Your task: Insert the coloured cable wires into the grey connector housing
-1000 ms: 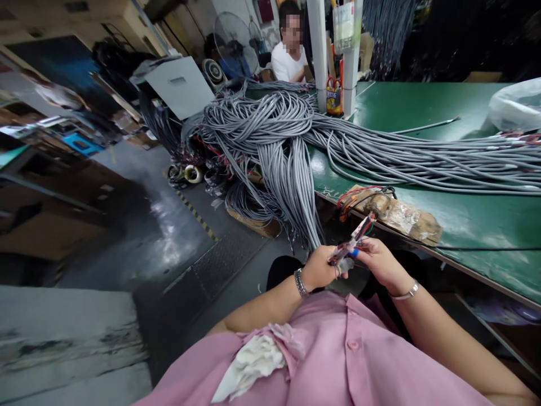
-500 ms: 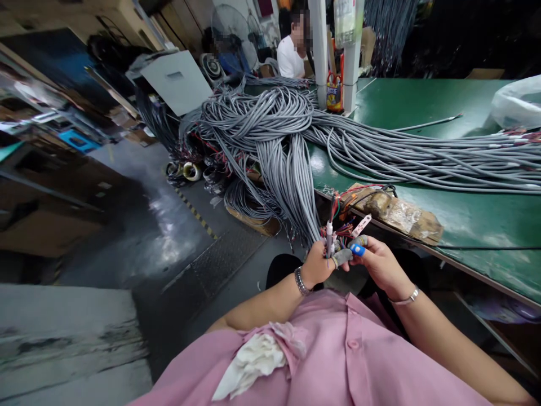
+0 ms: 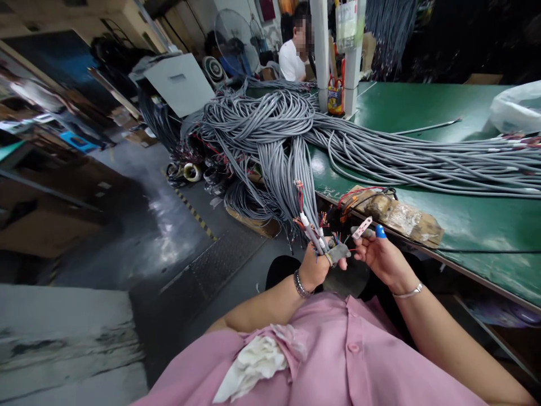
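Note:
My left hand (image 3: 318,265) is closed around the stripped ends of several grey cables (image 3: 310,232), whose coloured wires stick up above the fist. My right hand (image 3: 380,254) sits just to the right of it. It pinches a small white and pink tag (image 3: 362,228) between thumb and fingers, and one finger wears a blue fingertip cover (image 3: 380,230). Both hands hover in front of my pink shirt, below the edge of the green table (image 3: 465,217).
A big bundle of grey cables (image 3: 274,121) lies across the table and spills over its left edge to the floor. A brown taped block (image 3: 399,213) sits near the table edge. White posts (image 3: 319,53) stand at the back, a person in white beyond them.
My left hand has tilted the cable ends up and to the left. My right hand has drawn slightly to the right, away from the left, still pinching the tag.

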`<state>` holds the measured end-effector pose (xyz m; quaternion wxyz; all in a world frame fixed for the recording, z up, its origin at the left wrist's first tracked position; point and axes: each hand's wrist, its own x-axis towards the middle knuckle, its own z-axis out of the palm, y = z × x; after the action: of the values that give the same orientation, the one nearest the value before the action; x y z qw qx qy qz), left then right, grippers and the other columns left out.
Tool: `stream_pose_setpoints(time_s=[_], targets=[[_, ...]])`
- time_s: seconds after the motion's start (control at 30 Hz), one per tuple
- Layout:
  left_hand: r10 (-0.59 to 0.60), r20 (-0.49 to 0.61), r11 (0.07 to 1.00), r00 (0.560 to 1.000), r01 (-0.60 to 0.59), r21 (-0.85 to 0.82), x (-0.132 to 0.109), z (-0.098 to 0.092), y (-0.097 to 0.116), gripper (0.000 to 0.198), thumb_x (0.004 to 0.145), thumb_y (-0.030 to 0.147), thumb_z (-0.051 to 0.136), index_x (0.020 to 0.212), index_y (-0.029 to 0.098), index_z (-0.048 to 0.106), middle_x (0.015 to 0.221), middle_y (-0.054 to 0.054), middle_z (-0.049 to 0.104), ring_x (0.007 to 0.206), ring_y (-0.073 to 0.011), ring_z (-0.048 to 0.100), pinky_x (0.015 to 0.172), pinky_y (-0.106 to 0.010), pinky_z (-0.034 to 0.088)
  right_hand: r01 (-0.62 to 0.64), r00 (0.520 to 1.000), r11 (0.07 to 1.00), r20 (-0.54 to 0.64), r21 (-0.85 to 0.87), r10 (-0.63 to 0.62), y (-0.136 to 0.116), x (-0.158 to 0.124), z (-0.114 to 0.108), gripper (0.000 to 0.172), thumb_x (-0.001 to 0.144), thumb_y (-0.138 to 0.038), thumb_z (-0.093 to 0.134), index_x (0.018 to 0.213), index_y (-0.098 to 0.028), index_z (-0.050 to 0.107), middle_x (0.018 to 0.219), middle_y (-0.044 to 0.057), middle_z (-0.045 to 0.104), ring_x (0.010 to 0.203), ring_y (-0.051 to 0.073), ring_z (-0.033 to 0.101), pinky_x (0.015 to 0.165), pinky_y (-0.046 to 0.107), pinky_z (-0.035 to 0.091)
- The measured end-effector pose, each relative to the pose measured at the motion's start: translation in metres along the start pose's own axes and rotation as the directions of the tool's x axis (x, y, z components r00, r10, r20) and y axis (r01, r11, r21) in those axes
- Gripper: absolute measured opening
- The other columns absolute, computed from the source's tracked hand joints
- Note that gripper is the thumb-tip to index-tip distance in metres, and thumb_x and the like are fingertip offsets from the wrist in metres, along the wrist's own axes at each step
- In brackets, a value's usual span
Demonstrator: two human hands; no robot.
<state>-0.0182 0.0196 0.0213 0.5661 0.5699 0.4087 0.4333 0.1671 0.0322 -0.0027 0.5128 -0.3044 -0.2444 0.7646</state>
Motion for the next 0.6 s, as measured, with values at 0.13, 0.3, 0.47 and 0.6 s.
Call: stream_pose_setpoints(time_s=[0.13, 0.3, 0.47, 0.6], targets=[[0.006, -0.008, 1.0, 1.0, -0.005, 0.02, 0.002, 0.005, 0.007, 0.044, 0.085, 0.049, 0.059, 0.059, 0.015, 0.068, 0.056, -0.005, 0.062, 0.054, -0.0129, 0.053, 0.062, -0.028, 0.045, 0.163, 0.985, 0.968, -0.028, -0.189, -0.171, -0.001, 0.006, 0.01, 0.027, 0.078, -0.046, 0.073, 0.081, -0.019, 0.068, 0.064, -0.002, 0.054, 0.053, 0.01, 0.043, 0.054, 0.025, 0.045], [0.011, -0.01, 1.0, 1.0, -0.011, 0.0, 0.004, 0.008, 0.011, 0.041, 0.083, 0.049, 0.062, 0.06, 0.015, 0.068, 0.057, -0.005, 0.063, 0.054, -0.0125, 0.052, 0.06, -0.027, 0.045, 0.367, 0.877, 0.867, -0.184, -0.338, -0.443, 0.011, 0.015, 0.009, 0.037, 0.08, -0.056, 0.066, 0.07, -0.02, 0.065, 0.057, -0.001, 0.054, 0.051, 0.011, 0.043, 0.051, 0.026, 0.04], [0.01, -0.009, 1.0, 1.0, -0.01, 0.024, 0.008, 0.014, 0.007, 0.043, 0.083, 0.049, 0.062, 0.057, 0.015, 0.066, 0.058, -0.006, 0.065, 0.057, -0.0135, 0.056, 0.064, -0.028, 0.047, 0.227, 0.967, 0.968, -0.094, -0.105, -0.237, 0.01, 0.022, 0.012, 0.049, 0.074, -0.069, 0.064, 0.083, -0.02, 0.068, 0.067, 0.003, 0.063, 0.055, 0.015, 0.054, 0.051, 0.03, 0.047], [0.007, -0.016, 0.998, 1.0, -0.006, 0.063, 0.009, 0.016, 0.007, 0.043, 0.084, 0.048, 0.062, 0.057, 0.015, 0.065, 0.058, -0.006, 0.066, 0.058, -0.0144, 0.059, 0.065, -0.028, 0.047, 0.191, 0.977, 0.982, -0.097, 0.003, -0.19, 0.009, 0.025, 0.016, 0.046, 0.072, -0.065, 0.068, 0.087, -0.021, 0.068, 0.068, 0.002, 0.066, 0.054, 0.016, 0.057, 0.049, 0.031, 0.049]])
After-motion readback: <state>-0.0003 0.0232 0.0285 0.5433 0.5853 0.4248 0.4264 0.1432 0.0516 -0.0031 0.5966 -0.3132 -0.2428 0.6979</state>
